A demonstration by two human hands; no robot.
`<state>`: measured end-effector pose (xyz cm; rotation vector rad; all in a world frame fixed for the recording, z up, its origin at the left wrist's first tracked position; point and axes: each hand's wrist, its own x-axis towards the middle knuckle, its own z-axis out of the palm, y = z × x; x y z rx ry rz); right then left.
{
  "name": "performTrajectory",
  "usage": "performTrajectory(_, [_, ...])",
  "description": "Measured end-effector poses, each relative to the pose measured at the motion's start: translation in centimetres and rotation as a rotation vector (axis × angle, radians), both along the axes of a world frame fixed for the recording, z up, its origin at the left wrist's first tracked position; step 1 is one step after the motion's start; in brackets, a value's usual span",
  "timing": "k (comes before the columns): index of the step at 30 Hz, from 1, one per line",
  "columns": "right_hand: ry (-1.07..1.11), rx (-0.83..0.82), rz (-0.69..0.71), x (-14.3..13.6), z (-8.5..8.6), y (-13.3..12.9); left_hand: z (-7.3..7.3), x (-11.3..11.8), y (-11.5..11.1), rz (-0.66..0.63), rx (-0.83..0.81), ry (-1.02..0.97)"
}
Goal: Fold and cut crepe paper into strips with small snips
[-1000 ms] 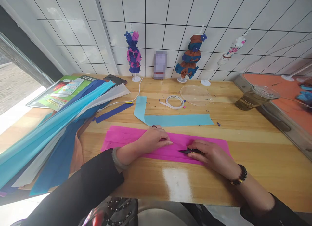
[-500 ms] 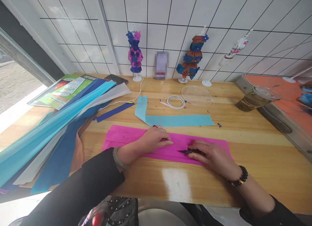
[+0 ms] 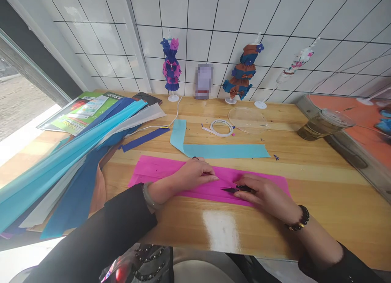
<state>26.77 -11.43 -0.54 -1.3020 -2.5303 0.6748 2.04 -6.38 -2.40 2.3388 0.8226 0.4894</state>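
Note:
A long folded strip of pink crepe paper (image 3: 152, 169) lies flat across the table in front of me. My left hand (image 3: 195, 175) rests on its middle, fingers bent and thumb against them, gripping the paper's folds. To the right of it, my right hand (image 3: 259, 191) is closed around small black scissors (image 3: 230, 189). Their dark pointed tip lies over the pink paper and faces left, towards my left hand. Most of the handle is hidden by my fingers. Just beyond the pink paper is a light blue paper strip (image 3: 226, 150), bent upward at its left end.
Rolled and folded coloured papers (image 3: 73, 152) spread over the table's left side. Behind the blue strip are a tape roll (image 3: 221, 128) and a clear plastic lid (image 3: 247, 120). Decorated stands (image 3: 171, 71) line the tiled wall. A drink cup (image 3: 320, 124) stands at right.
The view has shifted slightly. The scissors' tip sits a little further left over the pink paper; my left hand keeps its place on the paper.

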Motion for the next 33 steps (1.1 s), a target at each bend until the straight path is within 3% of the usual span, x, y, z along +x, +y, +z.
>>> performTrajectory(12, [0.029, -0.025, 0.023, -0.43, 0.49, 0.15, -0.08, -0.18, -0.07, -0.015, 0.007, 0.005])
performTrajectory(33, [0.034, -0.003, 0.026, -0.04, -0.21, 0.22, -0.36, -0.03, 0.0, -0.005, 0.024, 0.007])
